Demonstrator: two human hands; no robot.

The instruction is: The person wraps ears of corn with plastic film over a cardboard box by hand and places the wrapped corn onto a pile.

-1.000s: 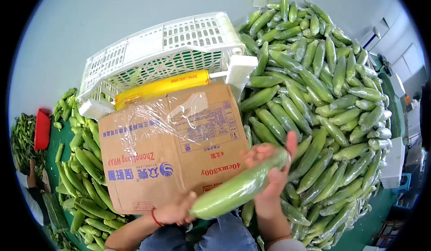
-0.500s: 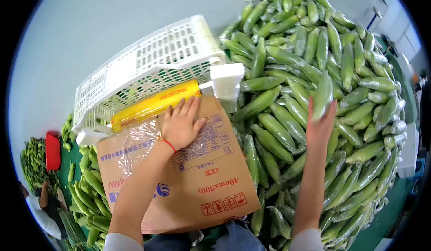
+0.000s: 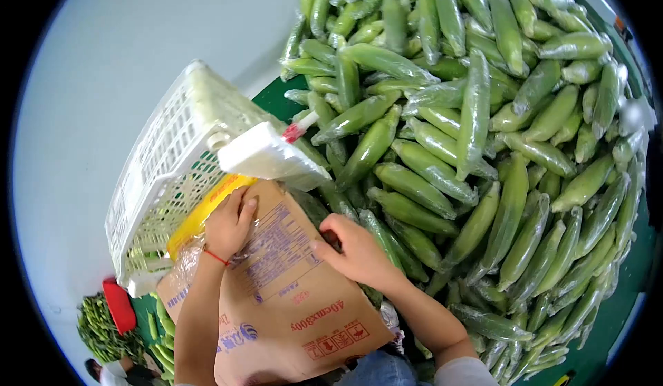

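My left hand [image 3: 231, 228] lies with its fingers stretched out over the top edge of the printed cardboard sheet [image 3: 290, 310], beside the yellow roll [image 3: 207, 210] of cling film. Clear film [image 3: 183, 270] bunches on the sheet by that wrist. At the sheet's right edge, my right hand [image 3: 356, 248] has bent fingers, with a gap between thumb and index finger and nothing visible in it. To its right is a big pile of green corn ears in film; one wrapped ear [image 3: 474, 117] lies on top of the others.
A white plastic crate [image 3: 159, 172] stands tilted behind the roll, with a white foam block [image 3: 266, 155] at its right end. Loose corn ears [image 3: 164, 334] lie lower left, near a red container [image 3: 119, 305]. A person [image 3: 114, 372] is at the lower-left edge.
My right hand has let go of the wrapped corn ear on the pile and come back left to the cardboard's edge. My left hand stays by the roll. The camera view has turned.
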